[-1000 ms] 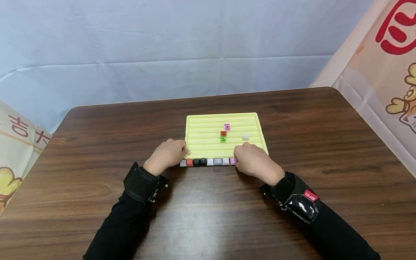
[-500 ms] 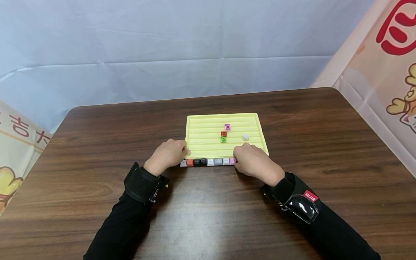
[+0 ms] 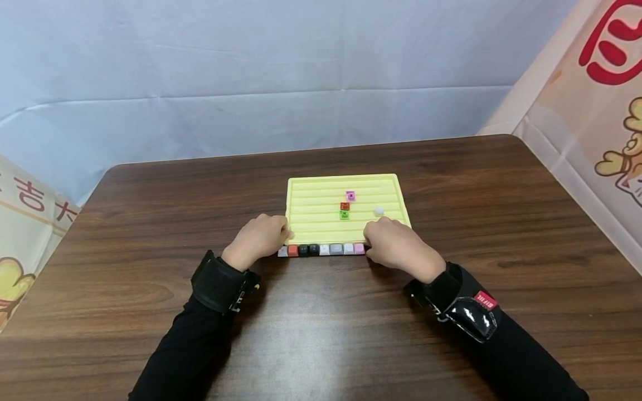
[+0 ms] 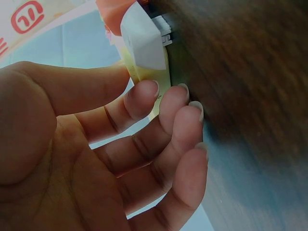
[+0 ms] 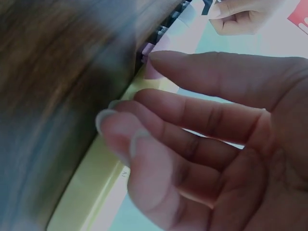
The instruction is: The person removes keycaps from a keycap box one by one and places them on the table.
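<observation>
A ribbed yellow tray (image 3: 313,189) lies on the table. A row of several keycaps, among them a black keycap (image 3: 303,250) and a grey keycap (image 3: 336,249), lines its near edge. My left hand (image 3: 258,239) pinches the tray's near left corner between thumb and index finger, beside the white end keycap (image 4: 144,38). At the row's other end sits a pink keycap (image 3: 359,249). My right hand (image 3: 401,248) is at the near right corner; its thumb tip is by the pink keycap (image 5: 153,70). Its fingers are loosely bent along the tray's edge, with a gap below the thumb.
On the tray lie a small pink piece (image 3: 350,196), a red piece (image 3: 344,206) touching a green piece (image 3: 344,215), and a white round piece (image 3: 378,211) near my right hand. Brown wooden table (image 3: 200,334) surrounds the tray. A pale cloth (image 3: 251,67) hangs behind it.
My right hand has shifted slightly right and away from the row's end, so more of the pink keycap shows. My left hand and the tray have stayed in place.
</observation>
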`<action>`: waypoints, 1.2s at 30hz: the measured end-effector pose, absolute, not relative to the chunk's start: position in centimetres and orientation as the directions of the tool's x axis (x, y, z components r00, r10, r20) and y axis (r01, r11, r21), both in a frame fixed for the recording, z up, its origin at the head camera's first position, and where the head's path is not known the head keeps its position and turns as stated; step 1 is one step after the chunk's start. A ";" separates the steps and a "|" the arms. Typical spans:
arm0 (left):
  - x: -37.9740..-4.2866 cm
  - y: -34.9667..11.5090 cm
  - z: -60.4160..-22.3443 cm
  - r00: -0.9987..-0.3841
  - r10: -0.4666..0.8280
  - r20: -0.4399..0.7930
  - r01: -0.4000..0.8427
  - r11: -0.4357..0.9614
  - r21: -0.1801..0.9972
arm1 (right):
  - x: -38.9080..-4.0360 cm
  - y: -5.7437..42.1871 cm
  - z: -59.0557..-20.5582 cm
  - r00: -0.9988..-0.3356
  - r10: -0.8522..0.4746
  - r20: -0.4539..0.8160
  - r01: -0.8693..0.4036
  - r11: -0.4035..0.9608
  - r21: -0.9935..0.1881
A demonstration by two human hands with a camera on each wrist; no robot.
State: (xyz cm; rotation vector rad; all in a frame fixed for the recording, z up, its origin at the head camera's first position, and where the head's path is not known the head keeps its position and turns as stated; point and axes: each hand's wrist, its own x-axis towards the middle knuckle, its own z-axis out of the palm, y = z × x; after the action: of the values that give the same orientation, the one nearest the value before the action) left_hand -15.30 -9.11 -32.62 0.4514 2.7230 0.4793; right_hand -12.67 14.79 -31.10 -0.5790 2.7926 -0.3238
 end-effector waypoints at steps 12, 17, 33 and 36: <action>-15.3 -9.2 -32.5 -0.892 0.366 -0.267 0.253 0.891 0.377 | -13.1 15.1 -30.4 -0.914 -0.374 -0.157 -0.318 0.901 -0.296; -15.4 -9.2 -32.5 -0.892 0.365 -0.266 0.252 0.892 0.376 | -13.4 15.4 -30.1 -0.925 -0.360 -0.120 -0.310 0.899 -0.310; -15.3 -9.3 -32.6 -0.886 0.373 -0.274 0.256 0.888 0.383 | -14.1 15.5 -29.5 -0.938 -0.338 -0.076 -0.292 0.890 -0.350; -15.3 -9.3 -32.6 -0.886 0.373 -0.274 0.254 0.887 0.386 | -14.3 15.2 -29.4 -0.934 -0.351 -0.060 -0.307 0.880 -0.362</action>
State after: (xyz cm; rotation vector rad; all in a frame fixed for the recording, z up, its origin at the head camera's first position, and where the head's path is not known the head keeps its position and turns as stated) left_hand -15.26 -9.27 -32.60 0.4654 2.7114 0.4884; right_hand -14.33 15.19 -29.37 -0.5144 2.9248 -0.5326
